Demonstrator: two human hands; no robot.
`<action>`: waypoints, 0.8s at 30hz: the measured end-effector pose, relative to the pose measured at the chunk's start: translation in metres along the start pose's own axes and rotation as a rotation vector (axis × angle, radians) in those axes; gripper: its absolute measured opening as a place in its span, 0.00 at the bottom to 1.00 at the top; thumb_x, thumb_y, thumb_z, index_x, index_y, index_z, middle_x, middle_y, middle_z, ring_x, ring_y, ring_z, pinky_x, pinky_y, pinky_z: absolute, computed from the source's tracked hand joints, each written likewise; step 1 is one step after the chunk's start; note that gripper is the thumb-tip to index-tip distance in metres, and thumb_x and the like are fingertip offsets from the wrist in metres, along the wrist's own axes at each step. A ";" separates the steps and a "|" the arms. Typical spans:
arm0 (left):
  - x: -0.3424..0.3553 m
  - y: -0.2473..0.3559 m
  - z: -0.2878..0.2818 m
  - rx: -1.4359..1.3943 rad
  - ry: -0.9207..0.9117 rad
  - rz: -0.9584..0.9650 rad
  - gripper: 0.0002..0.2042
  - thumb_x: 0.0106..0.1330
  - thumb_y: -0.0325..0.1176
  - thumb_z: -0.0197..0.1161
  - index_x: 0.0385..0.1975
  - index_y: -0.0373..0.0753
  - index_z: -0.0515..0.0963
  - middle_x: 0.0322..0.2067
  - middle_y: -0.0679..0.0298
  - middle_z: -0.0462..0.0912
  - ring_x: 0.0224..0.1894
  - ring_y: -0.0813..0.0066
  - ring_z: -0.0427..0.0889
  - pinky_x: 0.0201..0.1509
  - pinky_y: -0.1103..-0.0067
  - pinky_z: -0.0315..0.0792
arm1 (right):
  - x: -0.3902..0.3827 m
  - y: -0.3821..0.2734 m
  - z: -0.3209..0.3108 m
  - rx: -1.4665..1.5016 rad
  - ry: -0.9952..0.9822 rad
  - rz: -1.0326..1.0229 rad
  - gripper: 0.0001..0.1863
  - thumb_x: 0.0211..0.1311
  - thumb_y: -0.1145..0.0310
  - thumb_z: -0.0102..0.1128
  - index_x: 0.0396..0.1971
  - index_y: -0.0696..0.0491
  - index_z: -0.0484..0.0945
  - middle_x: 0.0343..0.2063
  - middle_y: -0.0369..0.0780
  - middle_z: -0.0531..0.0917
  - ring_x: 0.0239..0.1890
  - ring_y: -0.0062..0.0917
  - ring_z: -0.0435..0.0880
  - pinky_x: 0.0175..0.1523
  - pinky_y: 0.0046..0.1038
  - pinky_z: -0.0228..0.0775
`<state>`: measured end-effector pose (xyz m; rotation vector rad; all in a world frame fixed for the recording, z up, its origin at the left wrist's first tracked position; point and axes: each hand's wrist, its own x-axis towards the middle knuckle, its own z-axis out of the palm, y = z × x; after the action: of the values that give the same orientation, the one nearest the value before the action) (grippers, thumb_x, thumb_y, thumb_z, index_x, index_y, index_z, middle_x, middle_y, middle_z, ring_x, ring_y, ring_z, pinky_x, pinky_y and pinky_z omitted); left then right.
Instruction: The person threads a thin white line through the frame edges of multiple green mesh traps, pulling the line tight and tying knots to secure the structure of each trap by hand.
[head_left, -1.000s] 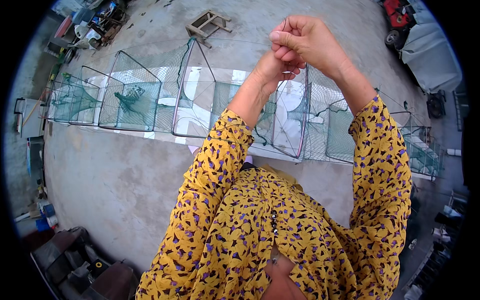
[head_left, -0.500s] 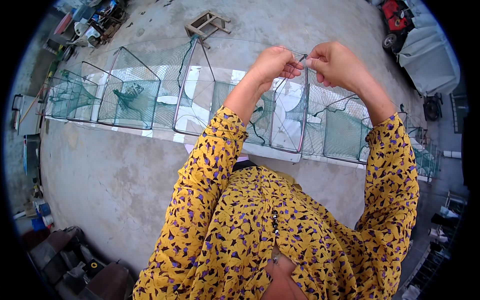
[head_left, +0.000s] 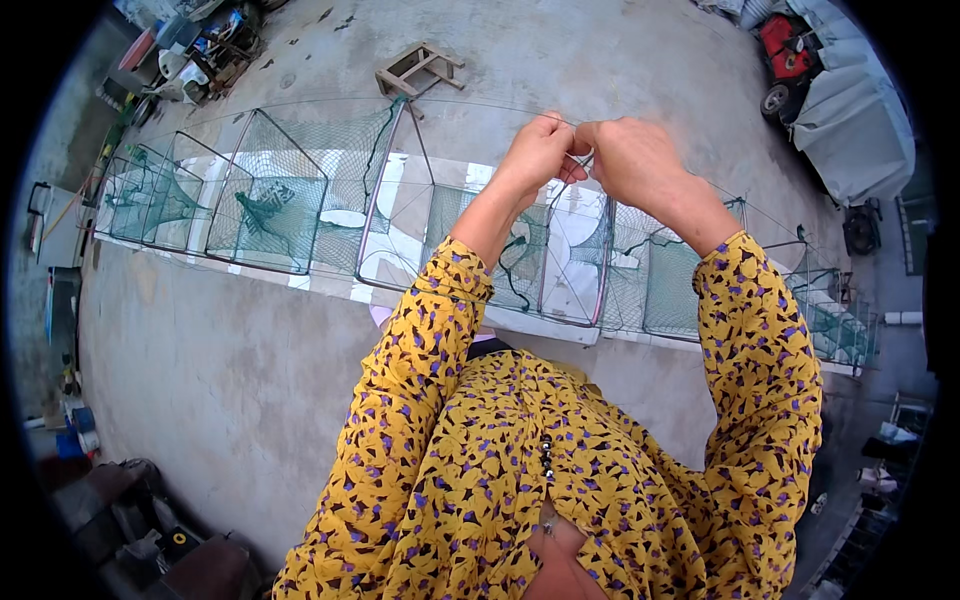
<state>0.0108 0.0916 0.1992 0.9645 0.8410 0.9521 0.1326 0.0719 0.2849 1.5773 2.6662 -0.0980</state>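
Note:
A long green mesh trap point(head_left: 262, 215) with several rectangular metal frames stretches across the view on a long white patchy surface point(head_left: 445, 320). My left hand point(head_left: 540, 150) and my right hand point(head_left: 630, 165) meet above its middle, near the top of one frame, fingertips close together. Both are closed around thin cord at the junction; the exact grip is partly hidden by the right hand's back. Thin lines run from there along the trap's top and down into the netting. My forearms, in yellow patterned sleeves, reach up from below.
A wooden stool point(head_left: 420, 70) stands beyond the trap on the concrete floor point(head_left: 240, 380). A red wheeled machine point(head_left: 785, 55) and a grey tarp point(head_left: 855, 120) are at the upper right. Assorted clutter point(head_left: 185, 60) lines the upper left; dark padded items point(head_left: 200, 560) lie at the lower left.
Both hands have come down from higher up to the frame's top. In the last half second my right hand has shifted left and turned, so its back hides more of the fingers.

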 end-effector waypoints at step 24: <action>0.014 -0.027 -0.005 -0.129 -0.034 -0.043 0.03 0.61 0.29 0.44 0.29 0.39 0.64 0.23 0.64 0.73 0.20 0.77 0.72 0.25 0.82 0.67 | 0.002 0.025 0.027 -0.095 0.169 -0.197 0.04 0.44 0.74 0.53 0.22 0.52 0.76 0.26 0.40 0.77 0.32 0.32 0.79 0.36 0.30 0.72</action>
<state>0.0187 0.0985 0.1701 0.8459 0.7592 0.9389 0.1539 0.0835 0.2567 1.3490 2.8996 0.1610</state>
